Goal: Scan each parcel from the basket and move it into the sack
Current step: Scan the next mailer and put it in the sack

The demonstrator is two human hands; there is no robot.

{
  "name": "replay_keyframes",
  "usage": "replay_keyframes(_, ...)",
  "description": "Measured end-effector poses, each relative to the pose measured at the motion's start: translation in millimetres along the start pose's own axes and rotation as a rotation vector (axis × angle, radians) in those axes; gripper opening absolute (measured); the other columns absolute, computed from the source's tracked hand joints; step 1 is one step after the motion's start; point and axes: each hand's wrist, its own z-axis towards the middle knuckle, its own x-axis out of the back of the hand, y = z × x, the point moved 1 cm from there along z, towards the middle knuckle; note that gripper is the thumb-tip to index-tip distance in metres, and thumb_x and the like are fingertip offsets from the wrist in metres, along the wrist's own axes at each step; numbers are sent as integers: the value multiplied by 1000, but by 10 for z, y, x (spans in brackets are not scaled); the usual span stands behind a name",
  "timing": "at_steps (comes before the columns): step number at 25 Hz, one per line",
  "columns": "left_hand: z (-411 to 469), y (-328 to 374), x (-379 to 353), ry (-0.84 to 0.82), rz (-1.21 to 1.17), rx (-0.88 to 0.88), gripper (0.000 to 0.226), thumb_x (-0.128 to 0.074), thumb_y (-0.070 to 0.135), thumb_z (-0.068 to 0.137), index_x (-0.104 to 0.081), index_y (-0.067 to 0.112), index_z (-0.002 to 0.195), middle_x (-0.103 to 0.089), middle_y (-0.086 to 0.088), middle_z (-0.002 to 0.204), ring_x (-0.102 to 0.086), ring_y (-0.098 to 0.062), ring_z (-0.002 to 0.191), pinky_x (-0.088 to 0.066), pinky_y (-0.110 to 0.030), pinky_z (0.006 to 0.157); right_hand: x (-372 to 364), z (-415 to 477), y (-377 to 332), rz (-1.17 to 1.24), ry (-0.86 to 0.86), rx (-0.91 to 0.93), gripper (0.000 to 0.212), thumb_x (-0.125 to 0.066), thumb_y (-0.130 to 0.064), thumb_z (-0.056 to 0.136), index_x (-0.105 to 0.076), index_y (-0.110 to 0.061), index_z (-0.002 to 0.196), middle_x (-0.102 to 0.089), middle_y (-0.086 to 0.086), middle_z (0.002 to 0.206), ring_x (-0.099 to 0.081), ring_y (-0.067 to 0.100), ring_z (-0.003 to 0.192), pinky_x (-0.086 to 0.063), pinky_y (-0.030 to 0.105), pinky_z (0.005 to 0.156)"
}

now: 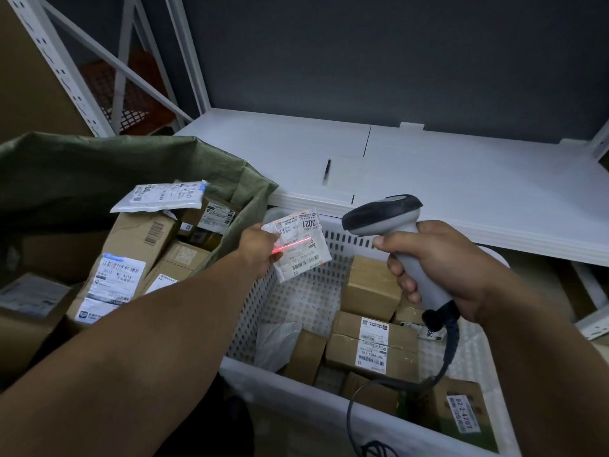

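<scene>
White shelf (445, 179) ahead, basket (296, 404) below it, sack (99, 166) at my left. Left hand (260, 249) pinches a small white parcel (301, 244) by its edge, label tilted toward the scanner (395, 232) gripped in my right hand (438, 265) so the red line crosses it. Parcel sits over the basket's far-left corner, just beside the sack mouth.

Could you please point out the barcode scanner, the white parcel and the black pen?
barcode scanner (382, 215), head view, on its dark head.
white parcel (302, 248), head view, on its label near the red scan line.
black pen (327, 169), head view, on the middle of its barrel.
</scene>
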Motion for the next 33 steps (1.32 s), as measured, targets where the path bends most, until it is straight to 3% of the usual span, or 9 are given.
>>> replay_keyframes(4,54,-17,-2,32,37,9,25,-51,0,104,-59,3,128,-63,-15,115,-59,-19,78,-52,-25,54,1,-20,-34,-3,-40,-6,25,-67,-15,94,-59,-7,72,-51,8,56,-43,17,41,-36,25,43)
replay_keyframes(8,60,-22,-13,89,29,14,12,-55,-1,102,-61,4,112,-63,-15,110,-58,-18,73,-52,-23,56,3,-38,-53,-24,-44,2,23,-66,-15,94,-58,-6,75,-52,7,55,-44,16,40,-37,25,42)
replay_keyframes(11,85,-36,5,103,31,10,16,-56,-1,102,-62,-1,116,-64,-17,108,-59,-18,69,-52,-21,52,15,-53,-73,-35,-28,6,26,-66,-16,94,-57,-6,72,-51,6,54,-43,16,40,-37,25,43)
replay_keyframes(15,147,-95,42,108,62,-32,34,-55,-1,100,-55,-10,132,-64,-27,128,-59,-15,68,-55,-29,65,35,-64,-84,-39,-32,9,25,-67,-16,94,-57,-6,73,-52,7,57,-44,16,41,-37,26,44)
replay_keyframes(22,187,-117,48,117,123,-45,36,-53,2,101,-54,-6,136,-62,-25,134,-55,-14,67,-51,-29,63,82,-65,-66,-33,-27,18,25,-67,-16,94,-58,-8,72,-53,8,58,-44,17,41,-37,25,44)
replay_keyframes(24,184,-119,43,101,126,-39,32,-53,4,102,-55,-2,134,-63,-24,127,-57,-16,72,-52,-30,62,98,-69,-66,-35,-28,15,23,-67,-16,94,-59,-8,74,-53,8,58,-44,16,42,-38,25,44)
replay_keyframes(28,139,-107,14,121,69,33,11,-54,8,105,-60,11,114,-63,-17,124,-60,-28,99,-52,-30,56,112,-73,-56,-33,-26,12,22,-68,-17,93,-59,-8,75,-54,8,58,-45,16,42,-38,25,44)
replay_keyframes(33,135,-94,-13,124,51,93,22,-53,7,105,-60,4,126,-62,-21,131,-63,-31,101,-55,-27,42,130,-80,-65,-26,-29,5,22,-68,-17,93,-59,-8,75,-53,8,59,-44,17,42,-38,25,44)
